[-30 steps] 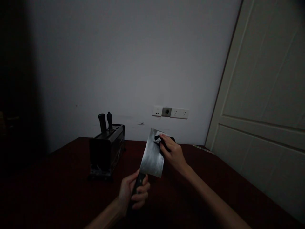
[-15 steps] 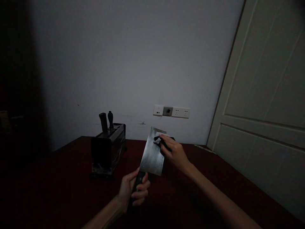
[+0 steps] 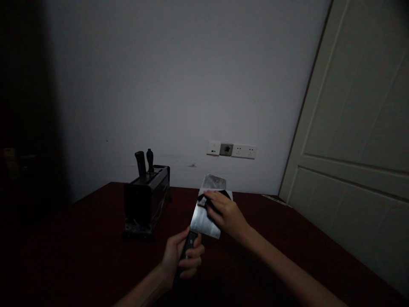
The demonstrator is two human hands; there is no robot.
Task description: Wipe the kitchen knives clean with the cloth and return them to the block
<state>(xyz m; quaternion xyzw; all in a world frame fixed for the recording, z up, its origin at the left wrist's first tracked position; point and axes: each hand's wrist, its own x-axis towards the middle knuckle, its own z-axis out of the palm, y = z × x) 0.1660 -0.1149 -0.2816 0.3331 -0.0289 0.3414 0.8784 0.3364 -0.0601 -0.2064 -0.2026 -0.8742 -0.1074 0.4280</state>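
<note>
My left hand [image 3: 180, 258] is wrapped round the black handle of a cleaver [image 3: 204, 224], whose broad metal blade tilts up and away above the table. Against the face of the blade, about halfway along it, my right hand [image 3: 227, 213] presses a black and white cloth [image 3: 202, 199]. The fingers are bunched on the cloth, and part of it sticks out past the blade's right edge. Left of the cleaver stands a dark knife block [image 3: 147, 198] with two black handles [image 3: 145, 163] rising from its top.
A dark red table [image 3: 105, 251] reaches back to a pale wall [image 3: 159, 85]. Sockets [image 3: 243, 151] are set low in that wall. On the right, a white panelled door [image 3: 351, 140] stands beside the table edge. Light is dim, and the far left is nearly black.
My right hand has slid the cloth down the blade, from near its far end towards the handle. The left hand keeps its hold on the cleaver, with the blade tilted slightly differently.
</note>
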